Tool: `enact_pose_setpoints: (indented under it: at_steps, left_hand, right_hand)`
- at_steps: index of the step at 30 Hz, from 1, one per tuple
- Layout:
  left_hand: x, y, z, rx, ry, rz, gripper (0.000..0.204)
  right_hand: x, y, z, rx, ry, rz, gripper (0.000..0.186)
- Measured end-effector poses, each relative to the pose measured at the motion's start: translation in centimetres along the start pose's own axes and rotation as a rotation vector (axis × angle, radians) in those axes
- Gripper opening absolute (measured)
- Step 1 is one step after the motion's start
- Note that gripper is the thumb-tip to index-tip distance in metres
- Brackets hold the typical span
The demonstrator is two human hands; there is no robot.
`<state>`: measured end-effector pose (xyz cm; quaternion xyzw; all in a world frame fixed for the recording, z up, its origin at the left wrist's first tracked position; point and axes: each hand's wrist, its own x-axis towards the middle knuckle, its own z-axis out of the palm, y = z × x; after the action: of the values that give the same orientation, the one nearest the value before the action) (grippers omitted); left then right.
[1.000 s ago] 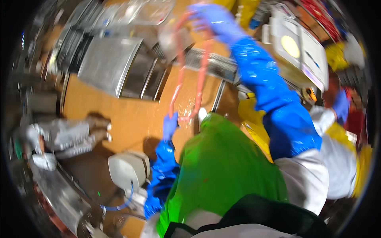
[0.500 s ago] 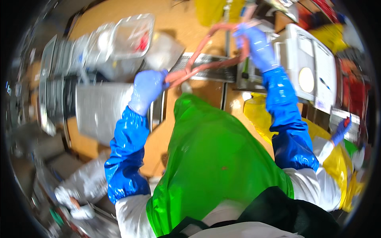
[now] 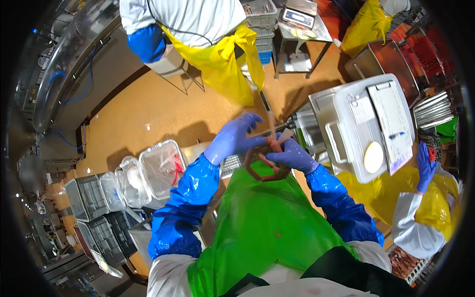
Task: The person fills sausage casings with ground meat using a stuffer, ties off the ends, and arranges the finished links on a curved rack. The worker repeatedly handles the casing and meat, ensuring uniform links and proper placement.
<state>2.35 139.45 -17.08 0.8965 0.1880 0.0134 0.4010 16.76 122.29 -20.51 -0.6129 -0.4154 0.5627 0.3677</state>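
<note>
A loop of pinkish sausage links hangs between my hands, in front of my green apron. My right hand, in a blue-purple glove, is closed around the top of the loop. A pale flat end sticks out above its fingers, and a thin pinkish strand rises beside it. My left hand, gloved alike, has its fingers apart and slightly curled. Its lower fingers are beside the left side of the loop; whether they press on it is hard to see.
A white lidded bin with a clipboard stands to the right. A clear-lined tub and stacked grey crates are on the left. One co-worker in a yellow apron stands ahead; another's gloved hand is at right.
My hands have come together and closer to my body. The sausage, stretched between them before, now hangs in a small loop. My left hand has loosened; the view has shifted, showing a co-worker ahead.
</note>
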Motion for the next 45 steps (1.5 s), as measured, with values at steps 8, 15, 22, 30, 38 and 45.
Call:
enact_pose_setpoints:
  at_steps: [8, 15, 22, 30, 38, 45]
  left_hand:
    - [12.6, -22.8, -7.2, -0.596, 0.83, -0.473, 0.052]
    - [18.5, -29.3, -12.2, -0.714, 0.976, -0.411, 0.051]
    - [16.5, -32.0, -13.9, -0.72, 0.974, -0.549, 0.048]
    - [-2.1, -39.1, -5.5, -0.423, 0.451, -0.966, 0.043]
    - [-2.9, -36.2, -3.2, -0.451, 0.228, -1.151, 0.032]
    - [3.4, -34.4, -5.5, -0.482, 0.179, -1.384, 0.033]
  right_hand:
    - [11.6, 4.2, -8.5, 0.208, 0.675, -0.287, 0.014]
    - [17.7, -10.0, -25.5, 0.551, 0.953, -0.103, 0.012]
    - [27.3, -11.5, -46.3, 0.159, 1.05, -0.448, 0.02]
    - [44.1, -9.1, -69.0, -0.704, 0.967, -0.347, 0.027]
    - [54.5, 8.2, -73.3, -1.204, 0.886, -0.172, 0.027]
    - [52.6, 6.3, -72.3, -1.131, 0.732, -0.133, 0.051]
